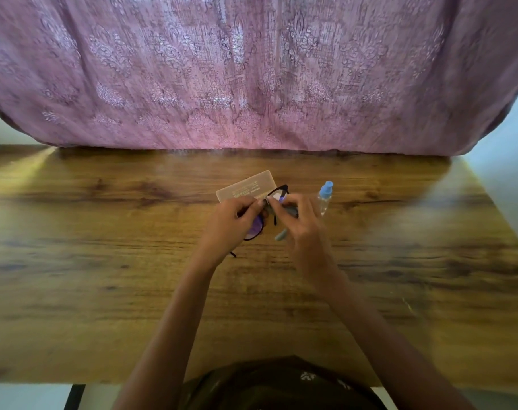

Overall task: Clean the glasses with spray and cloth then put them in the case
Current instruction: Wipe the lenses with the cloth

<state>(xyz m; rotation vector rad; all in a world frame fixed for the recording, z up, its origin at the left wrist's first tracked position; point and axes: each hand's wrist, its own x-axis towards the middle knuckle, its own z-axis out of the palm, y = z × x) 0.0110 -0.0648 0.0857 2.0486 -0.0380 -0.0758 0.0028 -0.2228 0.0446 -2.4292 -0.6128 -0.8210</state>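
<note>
One crumpled grey cloth [282,234], black-rimmed glasses [256,229]

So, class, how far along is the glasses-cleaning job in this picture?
Spraying looks done: the spray bottle sits aside, untouched. In hand: left hand holds the glasses, right hand wipes a lens with the cloth. Left: putting them in the case behind the hands.

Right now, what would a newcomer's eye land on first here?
The two hands meeting at centre: the left hand holds black-framed glasses while the right hand pinches a grey cloth against a lens. Just behind sit a clear case and, to its right, a blue-capped spray bottle; a pink patterned drape fills the back.
</note>
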